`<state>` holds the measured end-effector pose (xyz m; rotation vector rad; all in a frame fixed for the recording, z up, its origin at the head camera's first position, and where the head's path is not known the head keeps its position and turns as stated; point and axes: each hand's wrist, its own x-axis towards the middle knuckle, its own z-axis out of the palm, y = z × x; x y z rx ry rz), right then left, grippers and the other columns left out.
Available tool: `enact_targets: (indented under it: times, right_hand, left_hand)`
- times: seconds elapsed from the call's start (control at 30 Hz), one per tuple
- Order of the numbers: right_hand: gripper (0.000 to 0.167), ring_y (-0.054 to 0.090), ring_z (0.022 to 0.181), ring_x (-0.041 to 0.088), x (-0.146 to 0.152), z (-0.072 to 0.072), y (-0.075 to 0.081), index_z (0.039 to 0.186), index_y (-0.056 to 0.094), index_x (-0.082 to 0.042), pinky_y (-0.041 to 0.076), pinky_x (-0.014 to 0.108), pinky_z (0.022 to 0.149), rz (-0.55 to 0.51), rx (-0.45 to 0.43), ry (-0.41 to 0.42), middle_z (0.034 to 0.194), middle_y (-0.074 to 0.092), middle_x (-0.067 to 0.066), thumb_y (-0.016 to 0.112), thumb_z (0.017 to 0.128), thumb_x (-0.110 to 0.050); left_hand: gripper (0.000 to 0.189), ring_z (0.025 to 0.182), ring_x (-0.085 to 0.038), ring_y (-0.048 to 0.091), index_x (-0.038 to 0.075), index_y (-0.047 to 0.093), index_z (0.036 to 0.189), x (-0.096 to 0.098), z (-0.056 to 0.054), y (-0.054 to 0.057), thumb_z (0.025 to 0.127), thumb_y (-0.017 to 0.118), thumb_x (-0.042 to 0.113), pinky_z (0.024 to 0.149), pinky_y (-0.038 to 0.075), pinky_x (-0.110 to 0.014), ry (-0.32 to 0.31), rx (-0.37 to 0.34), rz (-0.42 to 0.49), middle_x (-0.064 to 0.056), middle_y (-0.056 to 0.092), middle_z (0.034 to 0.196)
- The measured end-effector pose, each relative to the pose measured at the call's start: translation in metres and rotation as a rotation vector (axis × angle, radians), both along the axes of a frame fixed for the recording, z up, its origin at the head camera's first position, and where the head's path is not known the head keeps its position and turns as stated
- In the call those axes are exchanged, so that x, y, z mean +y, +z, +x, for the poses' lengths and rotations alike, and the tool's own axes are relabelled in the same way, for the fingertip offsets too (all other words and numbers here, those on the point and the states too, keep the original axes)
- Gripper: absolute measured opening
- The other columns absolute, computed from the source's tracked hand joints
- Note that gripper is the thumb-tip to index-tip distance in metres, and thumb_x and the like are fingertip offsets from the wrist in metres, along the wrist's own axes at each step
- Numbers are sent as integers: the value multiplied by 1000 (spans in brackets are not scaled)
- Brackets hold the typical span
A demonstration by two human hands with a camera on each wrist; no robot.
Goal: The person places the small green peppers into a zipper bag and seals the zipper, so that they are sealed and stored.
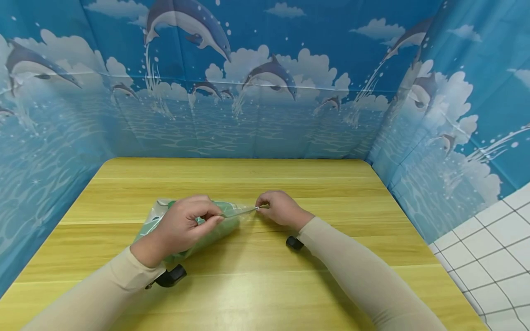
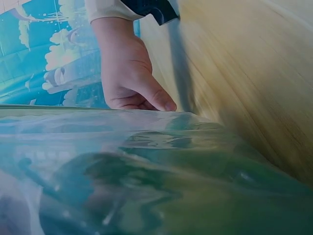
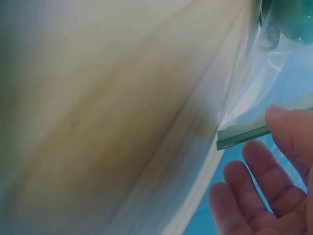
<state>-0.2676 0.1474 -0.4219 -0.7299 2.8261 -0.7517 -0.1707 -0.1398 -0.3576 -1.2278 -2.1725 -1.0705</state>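
A clear plastic bag [image 1: 225, 232] with green printed patterns lies on the table under and beside my left hand [image 1: 188, 225]. Along its mouth runs a narrow green strip [image 1: 240, 213]. My left hand pinches this edge between thumb and curled fingers. Further right, my right hand [image 1: 279, 209] pinches the strip's end between thumb and forefinger. The right wrist view shows that strip end [image 3: 239, 136] poking past the fingertips, with the other fingers loosely bent. In the left wrist view the bag's glossy film [image 2: 122, 181] fills the lower part; what is inside is unclear.
The wood-grain table [image 1: 298, 285] spreads around both hands. A dolphin-print curtain [image 1: 256, 119] hangs at the back and sides. Black wrist mounts [image 1: 171, 276] sit under the sleeves. White tiles [image 1: 497, 253] show at the right.
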Motion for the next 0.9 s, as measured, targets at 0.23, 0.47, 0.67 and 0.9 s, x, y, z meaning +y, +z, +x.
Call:
enact_targets:
  times: [0.23,0.47,0.67,0.9]
  right_hand:
    - [6,71,113,19,3,-3,-1,105,77,-22,58,42,98,17,-5,4,113,77,-3,74,100,-22]
    - [5,71,107,16,5,-4,0,103,77,-21,58,39,95,40,-18,-3,110,77,-3,74,100,-23]
    - [5,67,94,11,5,-4,2,103,78,-20,57,36,87,61,-54,-15,103,76,-6,74,101,-22]
    - [6,63,84,9,5,-5,1,100,77,-18,55,34,82,85,-55,-4,95,74,-8,74,100,-23]
  left_hand:
    - [23,70,-3,50,21,76,99,1,1,0,94,73,-2,63,46,-23,-7,33,11,11,60,78]
    - [21,68,-8,51,21,76,98,2,3,1,96,73,0,64,44,-20,-10,40,23,11,60,78]
    - [24,68,-7,50,21,76,97,3,4,2,94,73,-3,62,46,-25,-14,25,28,10,59,77]
    - [23,68,-6,50,21,75,96,3,5,2,94,73,-2,61,46,-26,-17,25,28,10,58,77]
